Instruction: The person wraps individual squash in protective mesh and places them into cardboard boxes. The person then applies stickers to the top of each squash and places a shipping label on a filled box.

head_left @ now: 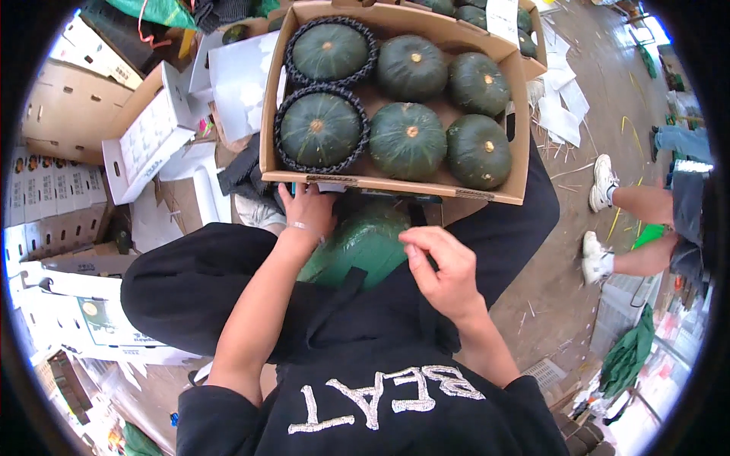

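Note:
An open cardboard box (395, 188) in front of me holds several dark green pumpkins (411, 67). Dark braided foam net sleeves (368, 137) wrap the two pumpkins in its left column; the others are bare. My left hand (308, 211) reaches to the box's near edge at the left, its fingers apart and the tips partly hidden beside a small teal thing. My right hand (447, 270) is raised, apart from the box, above my lap. Its fingers are curled, with thumb and forefinger close together; anything between them is too small to make out.
A green plastic-wrapped bundle (365, 239) sits between my legs. Dark netting (247, 178) lies left of the box. Cardboard cartons (76, 106) are stacked at the left. Another pumpkin box (536, 57) stands behind. A person's legs (646, 199) and paper scraps (561, 95) are at the right.

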Tool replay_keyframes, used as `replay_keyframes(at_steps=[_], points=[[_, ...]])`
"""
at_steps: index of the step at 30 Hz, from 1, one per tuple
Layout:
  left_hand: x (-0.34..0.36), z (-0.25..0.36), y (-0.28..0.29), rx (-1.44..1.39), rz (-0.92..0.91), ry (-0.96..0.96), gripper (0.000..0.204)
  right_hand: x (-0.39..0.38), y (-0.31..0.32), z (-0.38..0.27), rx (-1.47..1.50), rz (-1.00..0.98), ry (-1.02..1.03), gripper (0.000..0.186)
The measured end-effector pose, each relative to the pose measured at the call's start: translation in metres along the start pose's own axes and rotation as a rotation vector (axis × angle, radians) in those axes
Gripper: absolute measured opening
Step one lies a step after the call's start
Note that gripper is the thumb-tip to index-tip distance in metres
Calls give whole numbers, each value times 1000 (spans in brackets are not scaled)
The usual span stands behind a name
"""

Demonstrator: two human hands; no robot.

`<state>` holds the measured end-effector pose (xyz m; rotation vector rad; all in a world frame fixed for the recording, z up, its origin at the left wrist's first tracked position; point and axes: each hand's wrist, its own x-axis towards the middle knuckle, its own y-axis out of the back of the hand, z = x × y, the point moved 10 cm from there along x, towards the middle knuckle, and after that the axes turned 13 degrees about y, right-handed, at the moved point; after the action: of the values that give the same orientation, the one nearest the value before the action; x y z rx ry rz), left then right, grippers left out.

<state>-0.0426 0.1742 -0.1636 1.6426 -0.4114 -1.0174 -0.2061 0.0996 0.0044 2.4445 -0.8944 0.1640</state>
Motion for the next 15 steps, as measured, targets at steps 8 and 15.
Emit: replay_keyframes(at_steps=[8,15], points=[[-110,24,116,-1015,-171,-216,35,-3,-34,4,134,-128,32,52],[-105,24,69,-1392,-558,-58,20,7,5,-21,-64,237,350,30]])
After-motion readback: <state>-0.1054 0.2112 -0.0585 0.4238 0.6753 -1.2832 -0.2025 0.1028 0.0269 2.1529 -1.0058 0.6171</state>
